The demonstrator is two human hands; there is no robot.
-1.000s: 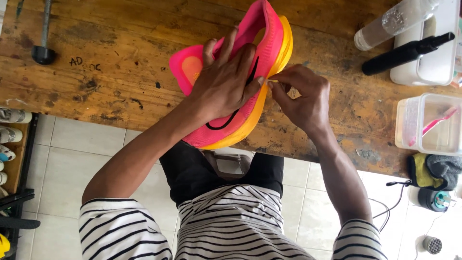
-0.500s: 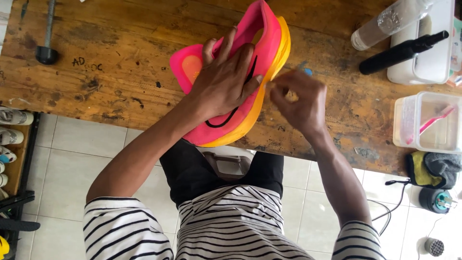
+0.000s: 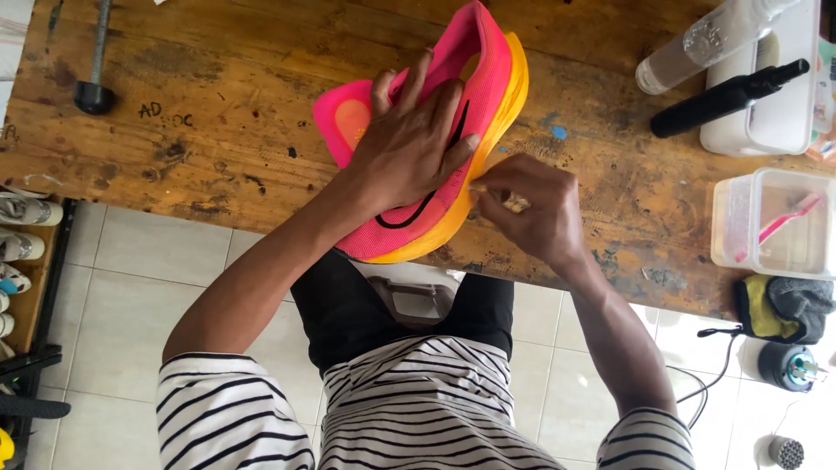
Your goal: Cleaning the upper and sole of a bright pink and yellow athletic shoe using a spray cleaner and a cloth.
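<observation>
A pink running shoe (image 3: 488, 70) with a thick orange sole (image 3: 512, 96) lies on its side on the worn wooden table (image 3: 218, 130). My left hand (image 3: 409, 152) is spread over the pink upper and holds the shoe down, fingers reaching toward the sole edge. My right hand (image 3: 531, 218) is at the sole's edge near the shoe's middle. Its fingers are pinched on a small pale piece (image 3: 515, 205) and its fingertips touch the orange rim. What the piece is cannot be made out.
At the right stand a clear bottle (image 3: 697, 39), a black cylindrical tool (image 3: 727, 97), a white box (image 3: 788, 87) and a clear tub (image 3: 740, 218) holding a pink toothbrush. Yellow and grey cloths (image 3: 784, 309) lie below. A metal tool (image 3: 91, 87) sits far left.
My right hand has slid down along the sole's edge toward me, from the upper middle to the lower middle. My left hand and the shoe have barely moved.
</observation>
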